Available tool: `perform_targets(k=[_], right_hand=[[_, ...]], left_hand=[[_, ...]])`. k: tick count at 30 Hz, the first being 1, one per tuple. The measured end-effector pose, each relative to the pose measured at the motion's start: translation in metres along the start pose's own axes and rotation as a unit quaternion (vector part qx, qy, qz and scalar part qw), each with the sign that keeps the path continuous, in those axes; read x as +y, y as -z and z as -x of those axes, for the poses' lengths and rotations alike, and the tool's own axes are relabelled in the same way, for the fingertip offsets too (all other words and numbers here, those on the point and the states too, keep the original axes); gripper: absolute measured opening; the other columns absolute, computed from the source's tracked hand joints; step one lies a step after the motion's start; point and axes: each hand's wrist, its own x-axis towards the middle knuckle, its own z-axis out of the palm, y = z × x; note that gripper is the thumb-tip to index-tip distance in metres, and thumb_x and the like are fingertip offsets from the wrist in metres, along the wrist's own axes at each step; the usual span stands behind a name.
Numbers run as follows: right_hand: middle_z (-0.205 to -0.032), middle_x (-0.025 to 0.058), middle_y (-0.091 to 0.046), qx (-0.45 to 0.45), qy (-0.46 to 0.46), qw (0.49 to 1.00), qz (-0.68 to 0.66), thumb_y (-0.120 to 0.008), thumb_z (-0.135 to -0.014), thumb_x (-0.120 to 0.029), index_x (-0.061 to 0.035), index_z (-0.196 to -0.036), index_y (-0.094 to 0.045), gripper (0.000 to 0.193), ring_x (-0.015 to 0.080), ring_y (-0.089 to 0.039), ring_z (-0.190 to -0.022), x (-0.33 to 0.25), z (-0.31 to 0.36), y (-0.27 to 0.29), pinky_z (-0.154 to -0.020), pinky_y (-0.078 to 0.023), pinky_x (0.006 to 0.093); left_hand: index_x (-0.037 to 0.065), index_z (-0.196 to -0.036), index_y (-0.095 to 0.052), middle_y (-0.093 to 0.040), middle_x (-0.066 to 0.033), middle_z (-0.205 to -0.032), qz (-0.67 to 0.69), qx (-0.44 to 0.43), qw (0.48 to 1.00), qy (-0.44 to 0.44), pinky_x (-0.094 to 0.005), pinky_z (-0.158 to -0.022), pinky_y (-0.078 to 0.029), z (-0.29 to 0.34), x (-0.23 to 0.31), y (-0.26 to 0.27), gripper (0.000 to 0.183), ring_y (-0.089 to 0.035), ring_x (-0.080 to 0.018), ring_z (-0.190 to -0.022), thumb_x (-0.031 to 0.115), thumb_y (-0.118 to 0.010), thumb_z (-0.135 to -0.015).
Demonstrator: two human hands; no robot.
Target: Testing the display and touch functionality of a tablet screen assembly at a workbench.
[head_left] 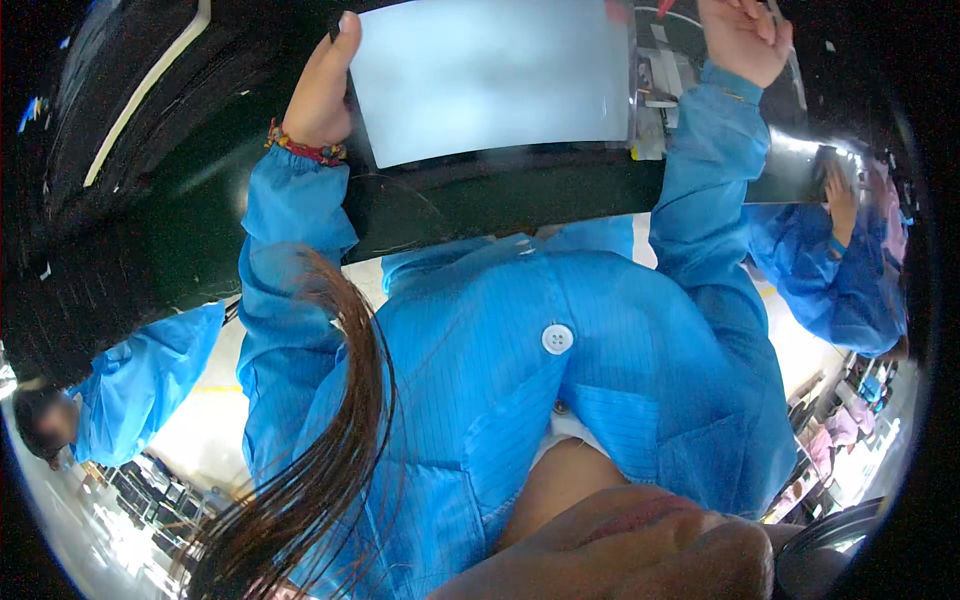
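a dark table (530,190) sits under the bright white panel (490,75). small bits (655,82) lie between it and my right sleeve (705,145). my left hand (320,92) is at the panel's left edge, my right hand (748,42) has bent fingers; i can't tell if either grips.

The panel (495,85) shows an even, pale bluish white near the dark table's (540,185) near edge, a pale streak (150,90) crosses toward the table's far left corner, and glare whitens its right end. Beyond the near edge, the floor (205,430) is bright, almost washed out. Fisheye distortion bows straight edges, the outer rim falls to grainy black, and background detail is soft.
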Motion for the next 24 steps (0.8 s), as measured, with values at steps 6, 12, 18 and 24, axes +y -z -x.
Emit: perform_targets(k=[6, 12, 18, 24], right_hand=[[-0.054, -0.0016, -0.037, 0.017, 0.025, 1.0, -0.003, -0.048, -0.088, -0.028, -0.0109, -0.05, -0.037, 0.043, 0.0153, -0.042, -0.071, -0.009, -0.001, -0.012, -0.062, -0.032, 0.0276], [-0.054, -0.0016, -0.039, -0.005, 0.053, 0.999, 0.001, -0.049, -0.086, -0.026, -0.0109, -0.05, -0.038, 0.041, 0.015, -0.042, -0.07, -0.029, 0.0, -0.008, -0.06, -0.032, 0.0278], [-0.053, -0.0018, -0.038, -0.006, 0.086, 0.996, 0.016, -0.05, -0.085, -0.025, -0.0111, -0.048, -0.037, 0.041, 0.0157, -0.044, -0.07, -0.044, 0.002, 0.001, -0.059, -0.032, 0.0274], [-0.054, -0.0019, -0.038, 0.022, 0.074, 0.997, 0.007, -0.05, -0.085, -0.025, -0.0113, -0.048, -0.037, 0.041, 0.0157, -0.044, -0.07, -0.035, 0.001, -0.003, -0.059, -0.032, 0.0274]], left_hand=[[0.002, -0.119, -0.052, -0.059, -0.0112, -0.114, 0.19, 0.022, 0.982, 0.007, -0.0386, -0.091, -0.043, -0.008, -0.002, 0.006, 0.054, -0.057, -0.0263, -0.102, 0.047, -0.032, -0.096], [0.003, -0.119, -0.053, -0.06, -0.012, -0.114, 0.275, -0.082, 0.957, 0.037, -0.0392, -0.091, -0.043, -0.017, -0.013, 0.025, 0.057, -0.057, -0.0272, -0.102, 0.049, -0.029, -0.095], [0.004, -0.117, -0.053, -0.06, -0.0102, -0.112, 0.202, -0.014, 0.979, 0.029, -0.0385, -0.09, -0.043, -0.005, 0.0, 0.004, 0.05, -0.057, -0.0262, -0.101, 0.043, -0.032, -0.097], [0.004, -0.121, -0.051, -0.059, -0.0109, -0.116, 0.249, -0.003, 0.969, 0.008, -0.0397, -0.092, -0.042, -0.019, -0.017, 0.028, 0.048, -0.056, -0.0267, -0.104, 0.041, -0.031, -0.097]])
